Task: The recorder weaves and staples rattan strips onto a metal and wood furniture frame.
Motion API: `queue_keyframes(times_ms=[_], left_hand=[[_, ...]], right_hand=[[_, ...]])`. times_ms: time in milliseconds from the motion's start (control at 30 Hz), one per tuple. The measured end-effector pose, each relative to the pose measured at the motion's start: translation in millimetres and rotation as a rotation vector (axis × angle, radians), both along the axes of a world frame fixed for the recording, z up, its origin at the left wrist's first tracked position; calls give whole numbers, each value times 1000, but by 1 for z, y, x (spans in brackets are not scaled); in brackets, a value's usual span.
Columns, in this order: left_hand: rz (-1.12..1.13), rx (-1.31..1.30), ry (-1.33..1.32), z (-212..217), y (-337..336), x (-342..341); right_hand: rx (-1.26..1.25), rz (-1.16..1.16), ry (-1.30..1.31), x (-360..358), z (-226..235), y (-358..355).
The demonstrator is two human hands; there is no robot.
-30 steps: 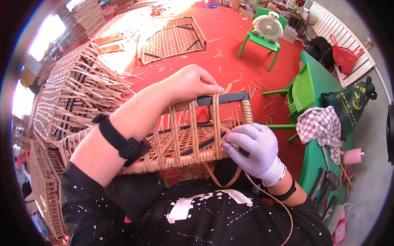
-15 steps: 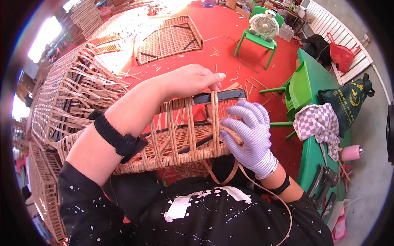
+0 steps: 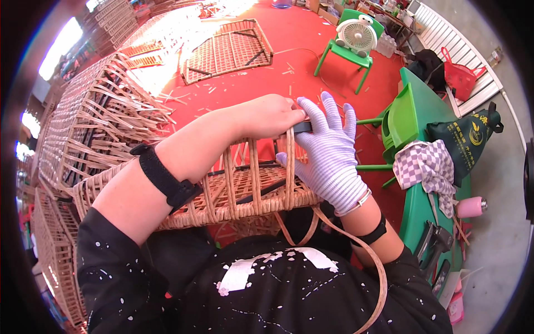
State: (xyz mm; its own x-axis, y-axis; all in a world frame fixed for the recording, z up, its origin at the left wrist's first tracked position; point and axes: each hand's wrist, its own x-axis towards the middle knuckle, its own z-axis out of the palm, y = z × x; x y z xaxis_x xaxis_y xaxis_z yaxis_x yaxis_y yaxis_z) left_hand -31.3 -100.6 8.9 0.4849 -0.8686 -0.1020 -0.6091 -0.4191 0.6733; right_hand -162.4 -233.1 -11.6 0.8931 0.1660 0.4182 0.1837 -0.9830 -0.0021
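Note:
A woven rattan basket frame [image 3: 250, 209] lies across my lap, with several wrapped uprights and a dark top rail [image 3: 303, 127]. My bare left hand [image 3: 272, 116] is closed at the top of this rail, thumb and fingers pressed together above a wrapped upright [image 3: 290, 167]. Its fingertips are partly hidden, so what they pinch is unclear. Beside it, my right hand [image 3: 331, 153], in a white-and-lilac striped glove, spreads its fingers over the frame's right end. From the lower rim a long loose rattan strip [image 3: 380, 273] loops past my right wrist and down across my shirt.
At the left stands a large half-woven basket [image 3: 105, 111] with many loose strand ends. A flat woven frame [image 3: 228, 50] lies on the red floor [image 3: 300, 61]. A green chair [image 3: 346, 53] holds a fan; a green table [image 3: 417, 222] at right carries cloth, tools and a pink bottle [image 3: 471, 207].
My right hand has risen toward the rail, its curled fingers now spread upward. The left hand has come down onto the rail. The loose strip has swung lower and nearer.

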Motion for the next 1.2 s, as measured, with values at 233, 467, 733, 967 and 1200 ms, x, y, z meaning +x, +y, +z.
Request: queue_keyframes(times_ms=[233, 467, 733, 967, 1200], left_hand=[[83, 115, -173, 12, 8, -19], [12, -265, 54, 8, 25, -13], [-5, -149, -293, 10, 24, -17], [48, -152, -191, 2, 26, -11], [17, -258, -531, 12, 54, -58]], right_hand=[[-18, -12, -9, 0, -4, 1], [-46, -22, -22, -1, -4, 1], [-36, 0, 11, -1, -1, 7], [-53, -38, -29, 5, 0, 17], [415, 177, -72, -37, 12, 3]])
